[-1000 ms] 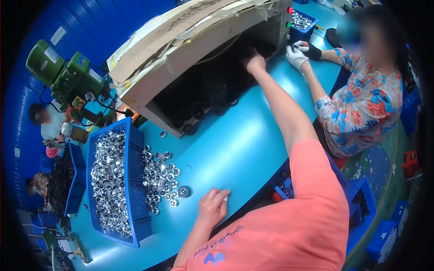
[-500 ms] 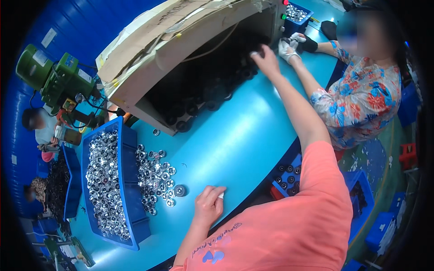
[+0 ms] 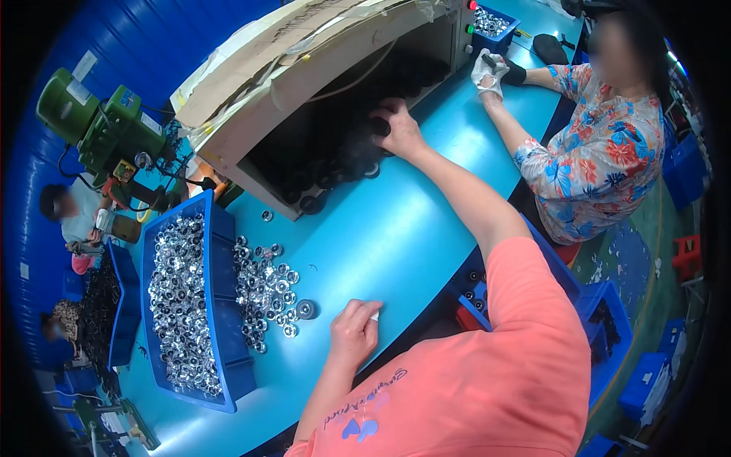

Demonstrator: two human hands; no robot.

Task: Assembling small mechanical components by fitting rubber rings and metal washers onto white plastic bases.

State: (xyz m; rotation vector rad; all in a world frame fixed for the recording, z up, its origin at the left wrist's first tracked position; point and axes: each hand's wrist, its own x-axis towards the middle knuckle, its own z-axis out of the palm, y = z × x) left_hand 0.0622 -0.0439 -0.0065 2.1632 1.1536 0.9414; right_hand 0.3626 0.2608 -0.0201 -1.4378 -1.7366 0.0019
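My right hand (image 3: 400, 133) is at the mouth of the pale box (image 3: 228, 146), its thumb and fingers curved and standing apart with darkness between them; whether a part sits in that gap I cannot tell; the dark round parts (image 3: 329, 181) lie heaped in the box just beyond my fingertips and spread leftward from that hand, a few of them at the front edge of the opening; layered cardboard (image 3: 263, 65) covers the box, above and to the left of the same hand; my left hand (image 3: 354, 329) is at the near side of the blue table (image 3: 365, 236), fingers curled narrow, with a small white piece (image 3: 375, 314) showing at the fingertips; I cannot tell whether I grip it or wear it; just left of that hand stands one dark disc (image 3: 306, 309), and past it are loose shiny rings (image 3: 266, 289), some touching one another; farther left of the hand is a blue bin (image 3: 212, 305) filled with more of them; to the right of my right hand, and apart from it, is a co-worker's white-gloved hand (image 3: 487, 75).
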